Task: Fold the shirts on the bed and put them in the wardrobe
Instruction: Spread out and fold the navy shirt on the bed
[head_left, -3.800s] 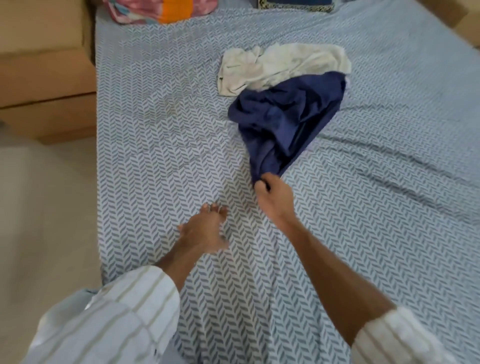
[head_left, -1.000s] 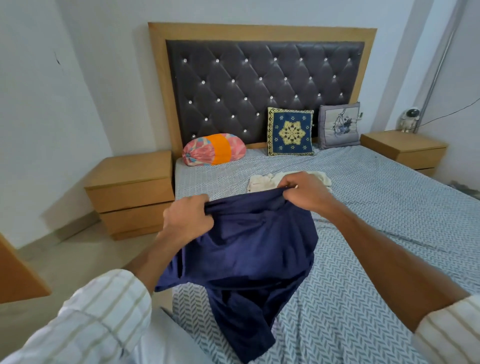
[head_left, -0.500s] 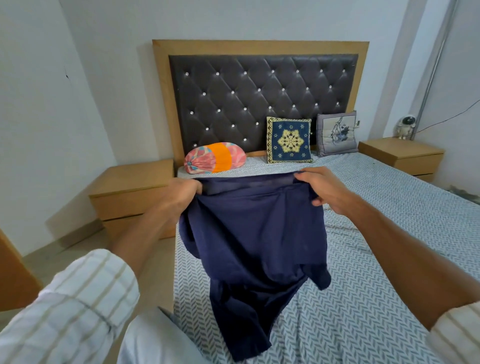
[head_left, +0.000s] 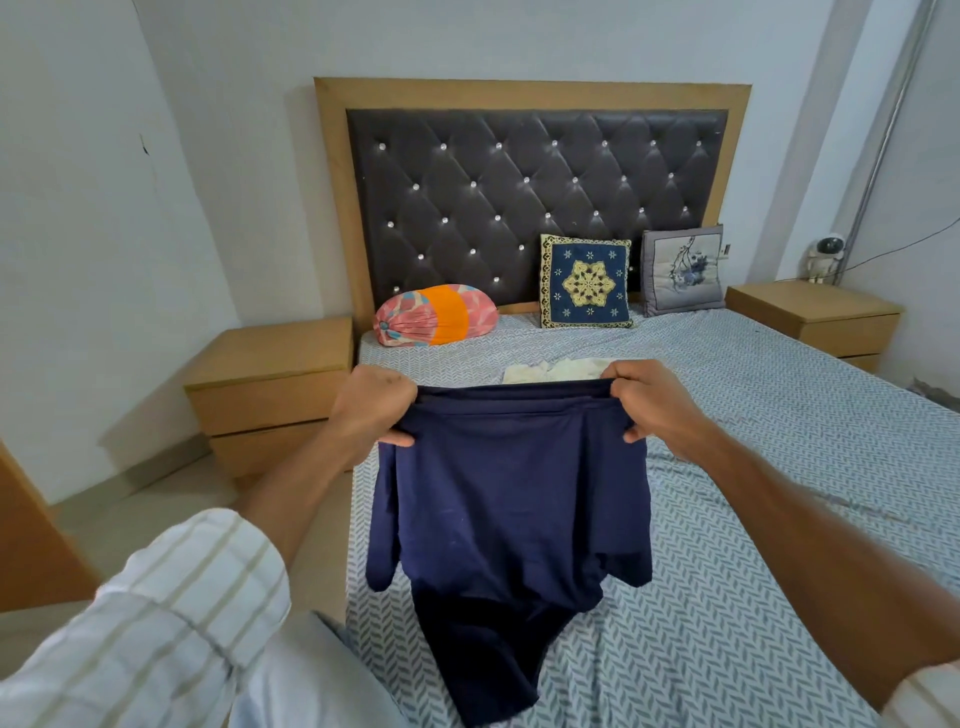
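Observation:
I hold a navy blue shirt (head_left: 514, 499) up in the air over the bed (head_left: 753, 519). My left hand (head_left: 371, 408) grips its top left corner and my right hand (head_left: 649, 402) grips the top right corner, so the top edge runs taut between them. The cloth hangs down, its lower end touching the patterned sheet near me. A cream shirt (head_left: 561, 369) lies crumpled on the bed behind the navy one, mostly hidden by it.
A pink and orange bolster (head_left: 434, 314), a blue patterned cushion (head_left: 586, 280) and a grey cushion (head_left: 681, 270) lean at the padded headboard (head_left: 535, 192). Wooden nightstands stand left (head_left: 270, 384) and right (head_left: 815, 317) of the bed. A brown wooden panel (head_left: 31, 545) stands at the far left.
Both hands have dropped slightly with the navy shirt and pulled its top edge wider and straighter. The cream shirt now peeks out above it.

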